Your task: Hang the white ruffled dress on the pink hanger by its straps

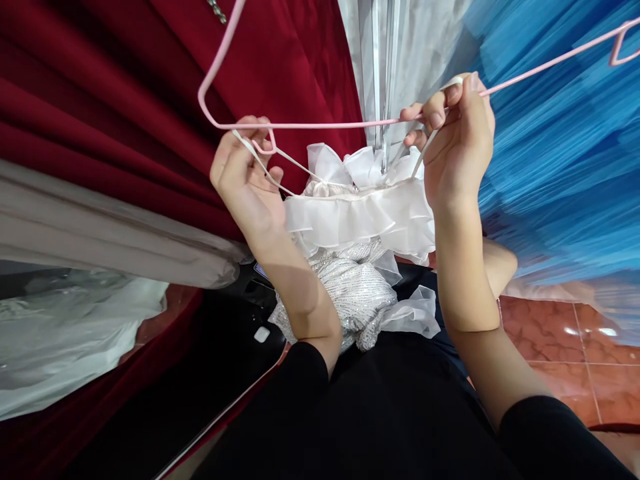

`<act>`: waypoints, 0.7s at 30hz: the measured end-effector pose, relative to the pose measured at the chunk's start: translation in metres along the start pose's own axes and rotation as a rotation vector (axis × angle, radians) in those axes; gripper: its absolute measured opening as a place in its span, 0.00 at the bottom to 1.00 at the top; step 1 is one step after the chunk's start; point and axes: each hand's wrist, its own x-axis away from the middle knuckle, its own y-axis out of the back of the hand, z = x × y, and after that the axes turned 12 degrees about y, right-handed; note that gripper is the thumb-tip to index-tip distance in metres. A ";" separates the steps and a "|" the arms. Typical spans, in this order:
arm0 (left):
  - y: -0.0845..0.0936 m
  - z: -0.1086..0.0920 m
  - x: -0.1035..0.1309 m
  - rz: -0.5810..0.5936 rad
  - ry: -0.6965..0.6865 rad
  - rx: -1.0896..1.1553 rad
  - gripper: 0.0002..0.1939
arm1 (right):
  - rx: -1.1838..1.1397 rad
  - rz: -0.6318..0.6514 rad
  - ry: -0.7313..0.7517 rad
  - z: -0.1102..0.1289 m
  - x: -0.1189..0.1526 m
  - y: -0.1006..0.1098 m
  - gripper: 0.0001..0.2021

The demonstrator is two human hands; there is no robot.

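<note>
A pink clothes hanger point(330, 125) spans the space between my hands, its long bar nearly level. My left hand point(247, 177) is closed beside a small hook under the bar, with a thin white strap point(260, 162) looped over its fingers. The strap runs down to a white dress point(350, 223) with a sheer ruffled top; its silvery sequined part point(357, 293) lies bunched on my lap. My right hand point(457, 143) pinches the hanger bar, and another white strap passes through its fingers. The exact grip of some fingertips is hidden.
Dark red fabric point(310, 60) hangs ahead on the left, blue tulle point(550, 167) on the right. White cloth point(430, 33) hangs between them. A beige roll of fabric point(115, 220) and clear-wrapped white material point(75, 340) are at left. Red floor tiles point(555, 333) show at lower right.
</note>
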 end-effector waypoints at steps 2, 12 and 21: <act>0.006 0.000 0.001 0.030 0.016 -0.028 0.10 | -0.020 -0.003 0.000 -0.003 0.000 0.001 0.17; -0.009 -0.002 0.012 0.083 -0.022 -0.068 0.04 | -0.121 0.056 0.022 -0.005 -0.002 0.008 0.15; -0.013 0.028 -0.001 -0.129 -0.332 0.055 0.08 | -0.076 0.036 -0.028 -0.006 0.003 0.001 0.17</act>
